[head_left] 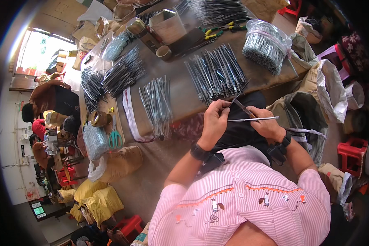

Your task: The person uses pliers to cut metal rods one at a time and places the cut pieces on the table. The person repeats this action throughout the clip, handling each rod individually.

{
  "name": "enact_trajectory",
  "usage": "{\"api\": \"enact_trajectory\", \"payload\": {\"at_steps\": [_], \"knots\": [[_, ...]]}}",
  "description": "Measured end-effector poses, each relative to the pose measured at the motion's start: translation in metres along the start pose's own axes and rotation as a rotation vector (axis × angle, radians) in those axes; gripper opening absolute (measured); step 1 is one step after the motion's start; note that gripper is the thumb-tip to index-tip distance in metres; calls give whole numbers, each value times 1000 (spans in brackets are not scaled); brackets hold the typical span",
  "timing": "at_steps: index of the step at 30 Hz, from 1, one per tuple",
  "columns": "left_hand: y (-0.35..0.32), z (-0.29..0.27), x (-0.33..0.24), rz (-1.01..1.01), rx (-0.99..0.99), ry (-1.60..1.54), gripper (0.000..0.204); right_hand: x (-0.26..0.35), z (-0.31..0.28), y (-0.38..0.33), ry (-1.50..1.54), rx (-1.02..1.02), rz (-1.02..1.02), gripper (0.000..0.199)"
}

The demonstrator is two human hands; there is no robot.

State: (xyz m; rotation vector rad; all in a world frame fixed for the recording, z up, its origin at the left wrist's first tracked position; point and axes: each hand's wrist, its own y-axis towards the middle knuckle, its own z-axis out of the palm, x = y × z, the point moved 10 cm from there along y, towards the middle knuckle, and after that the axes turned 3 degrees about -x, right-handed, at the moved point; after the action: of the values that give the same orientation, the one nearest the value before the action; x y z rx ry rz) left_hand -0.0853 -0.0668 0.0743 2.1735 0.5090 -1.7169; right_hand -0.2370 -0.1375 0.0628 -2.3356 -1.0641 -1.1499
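Over my lap, my left hand [215, 122] is closed, its thumb and fingers pinching a thin dark metal strip [236, 97] that points up toward the table. My right hand [267, 124] is wrapped round a narrow flat tool with a metal blade [242, 107], perhaps a knife; its tip meets the strip near my left fingertips. A slim shiny metal rod [250, 119] runs crosswise between both hands, and which fingers hold it I cannot tell. Just beyond, a spread of similar metal rods [217, 71] lies on the table edge, with a smaller row of rods [156, 102] to its left.
The brown table [178, 69] carries a bagged bundle of rods [264, 49], yellow-handled pliers [213, 33], a plastic tub [168, 26] and teal scissors [115, 138]. Open sacks [301, 110] and a red stool [351, 155] stand at right. Other people [49, 100] work at far left.
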Motion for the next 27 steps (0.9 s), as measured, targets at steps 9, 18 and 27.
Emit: {"api": "enact_trajectory", "payload": {"at_steps": [9, 18, 27], "knots": [[-1, 5, 6, -77, 41, -4, 17, -10, 4, -5, -95, -12, 52, 25], [-11, -36, -29, 173, -99, 337, 18, -3, 11, 10, -80, 26, 102, 28], [-15, -187, 43, 22, -581, 577, 21, -19, 28, 11, 187, 94, 154, 34]]}}
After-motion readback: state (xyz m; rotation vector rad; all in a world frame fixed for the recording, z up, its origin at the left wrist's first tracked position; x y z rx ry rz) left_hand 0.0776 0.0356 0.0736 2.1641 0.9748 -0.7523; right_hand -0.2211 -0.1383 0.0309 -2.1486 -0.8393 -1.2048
